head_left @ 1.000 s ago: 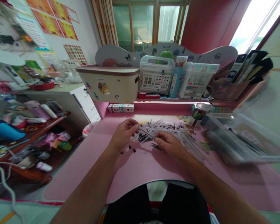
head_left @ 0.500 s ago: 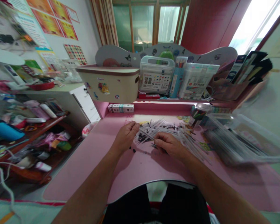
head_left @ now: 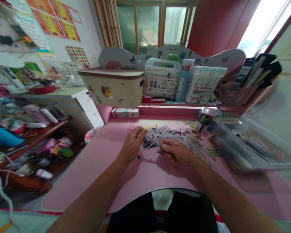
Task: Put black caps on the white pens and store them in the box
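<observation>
Between my two hands a thin, pale pen refill (head_left: pixel 153 140) is stretched at a slant over the desk. My left hand (head_left: pixel 134 144) is closed, pinching its upper left end between thumb and finger. At the lower right end, my right hand (head_left: pixel 176 150) is closed round it; dark tips poke out under the curled fingers, partly hidden. Just behind the hands lies a loose pile of refills (head_left: pixel 169 132), whitish tubes with dark ends. A small black piece (head_left: pixel 139 157) rests on the pink desk (head_left: pixel 92 174) below my left hand.
On the right stands a clear plastic box (head_left: pixel 257 166) with dark slim items inside. A drink can (head_left: pixel 208 116) is behind it. The shelf above the desk bears a cream bin (head_left: pixel 116 89) and marker cases (head_left: pixel 162 81). A small carton (head_left: pixel 125 112) sits beneath.
My left hand has shifted very slightly, and one of the small black pieces beside it no longer shows. The refill stays between both hands.
</observation>
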The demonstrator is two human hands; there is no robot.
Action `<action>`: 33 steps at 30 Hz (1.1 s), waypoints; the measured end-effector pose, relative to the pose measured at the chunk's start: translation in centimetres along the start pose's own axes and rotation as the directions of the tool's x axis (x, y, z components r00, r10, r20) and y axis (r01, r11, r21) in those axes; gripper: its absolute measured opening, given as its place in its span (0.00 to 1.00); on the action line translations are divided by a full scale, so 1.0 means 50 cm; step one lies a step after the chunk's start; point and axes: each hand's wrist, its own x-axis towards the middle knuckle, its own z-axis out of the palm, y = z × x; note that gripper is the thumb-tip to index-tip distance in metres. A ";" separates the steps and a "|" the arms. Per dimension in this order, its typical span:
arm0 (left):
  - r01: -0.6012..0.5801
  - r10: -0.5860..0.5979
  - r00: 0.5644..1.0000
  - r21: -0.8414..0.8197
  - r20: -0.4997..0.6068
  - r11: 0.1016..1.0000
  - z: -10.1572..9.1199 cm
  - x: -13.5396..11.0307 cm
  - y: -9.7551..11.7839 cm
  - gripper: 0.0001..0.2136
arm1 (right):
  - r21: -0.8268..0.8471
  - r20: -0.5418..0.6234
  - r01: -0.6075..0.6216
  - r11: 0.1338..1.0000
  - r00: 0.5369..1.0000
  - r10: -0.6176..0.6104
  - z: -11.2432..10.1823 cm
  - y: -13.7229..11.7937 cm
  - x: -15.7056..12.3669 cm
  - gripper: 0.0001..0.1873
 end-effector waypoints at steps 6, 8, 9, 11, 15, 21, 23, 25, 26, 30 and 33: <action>0.019 -0.020 1.000 -0.057 -0.008 0.998 0.009 0.002 -0.006 0.16 | 0.076 0.008 -0.012 0.997 1.000 0.011 -0.010 0.010 0.003 0.19; 0.054 -0.057 0.998 -0.084 -0.029 0.995 0.013 0.005 -0.007 0.16 | 0.050 -0.021 0.014 0.999 1.000 -0.013 -0.017 0.012 0.005 0.17; 0.077 -0.083 0.995 -0.109 -0.050 0.991 0.015 0.008 -0.009 0.17 | 0.046 -0.034 0.037 0.998 0.999 -0.036 -0.020 0.011 0.006 0.15; 0.127 -0.149 0.983 -0.188 -0.106 0.974 0.018 0.013 -0.012 0.16 | 0.087 -0.060 0.106 0.991 0.993 -0.101 -0.024 0.007 0.006 0.14; 0.203 -0.255 0.956 -0.303 -0.143 0.931 0.014 0.020 -0.018 0.17 | 0.302 -0.061 0.210 0.930 0.978 -0.201 -0.030 0.002 0.003 0.26; 0.237 -0.226 0.955 -0.040 0.190 0.971 0.011 0.010 -0.011 0.13 | 0.349 -0.205 0.310 0.885 0.946 -0.251 -0.042 0.020 0.017 0.15; 0.222 -0.230 0.932 0.058 0.281 0.973 0.013 0.006 -0.006 0.13 | 0.284 -0.240 0.350 0.892 0.927 -0.287 -0.043 0.018 0.023 0.12; 0.256 -0.286 0.898 0.132 0.334 0.958 0.015 0.003 -0.003 0.14 | 0.187 -0.260 0.386 0.903 0.906 -0.333 -0.042 0.004 0.023 0.12; 0.260 -0.296 0.888 0.148 0.353 0.954 0.015 0.003 -0.001 0.14 | 0.135 -0.272 0.404 0.905 0.893 -0.358 -0.042 -0.009 0.019 0.12; 0.196 -0.223 0.940 0.127 0.259 0.972 0.012 0.006 0.002 0.14 | -0.119 -0.376 0.504 0.856 0.775 -0.508 -0.047 -0.092 -0.037 0.12; 0.167 -0.193 0.956 0.126 0.223 0.978 0.009 0.009 0.004 0.15 | -0.469 -0.416 0.415 0.780 0.675 -0.610 -0.061 -0.170 -0.118 0.13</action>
